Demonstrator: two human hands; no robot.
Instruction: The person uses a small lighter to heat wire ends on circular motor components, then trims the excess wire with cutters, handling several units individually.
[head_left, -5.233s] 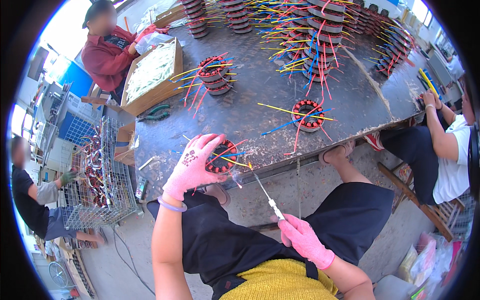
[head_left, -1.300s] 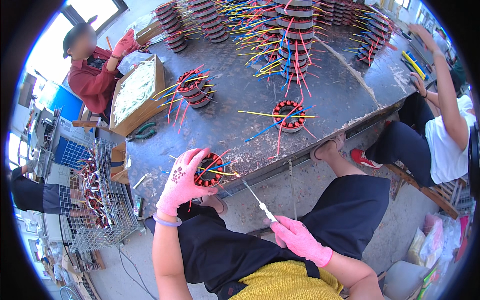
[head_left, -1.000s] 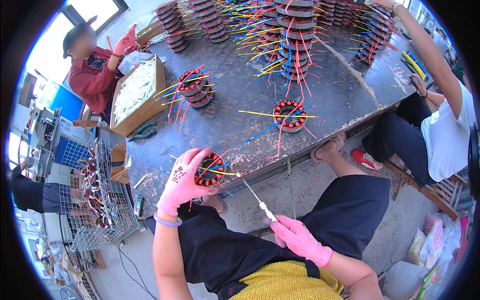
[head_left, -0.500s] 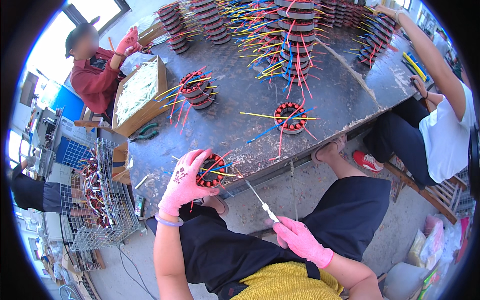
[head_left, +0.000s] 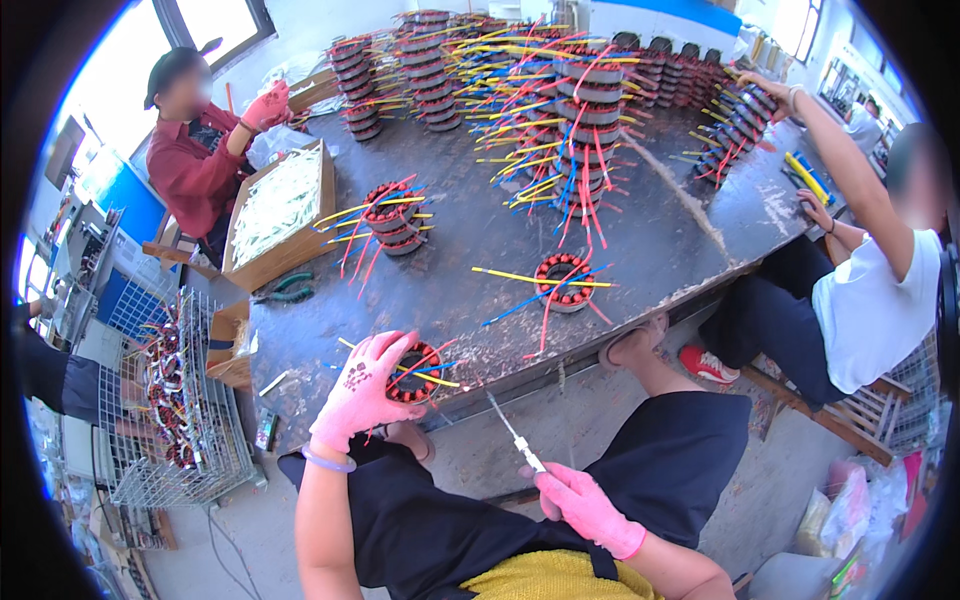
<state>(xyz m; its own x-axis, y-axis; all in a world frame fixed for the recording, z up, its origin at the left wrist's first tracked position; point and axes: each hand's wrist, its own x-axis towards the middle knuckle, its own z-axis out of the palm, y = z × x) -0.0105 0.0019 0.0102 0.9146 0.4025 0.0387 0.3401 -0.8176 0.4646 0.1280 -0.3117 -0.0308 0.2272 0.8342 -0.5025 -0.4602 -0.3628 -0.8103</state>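
Observation:
In a pink glove, my left hand (head_left: 362, 392) grips a motor stator (head_left: 426, 362) at the table's near edge. The stator is a dark ring with red coils inside and yellow, blue and red wire leads. My right hand (head_left: 585, 508), also gloved in pink, is closed round a thin metal-shafted tool with a white handle (head_left: 522, 444). The tool's tip points up toward the lead ends, close to the yellow one; whether they touch I cannot tell. Another single stator (head_left: 565, 282) lies farther right on the table, its leads spread out.
A short stator stack (head_left: 393, 218) stands mid-table, with tall stacks (head_left: 590, 130) behind. At left are a cardboard box (head_left: 280, 215) of pale strips, dark green-handled pliers (head_left: 288, 288) and a wire basket (head_left: 185, 400). One co-worker sits far left; another at right reaches to a leaning stack (head_left: 735, 130).
The whole view has shifted, showing more of the far table and the right co-worker's head. My hands keep nearly the same pose, still holding the stator and the tool.

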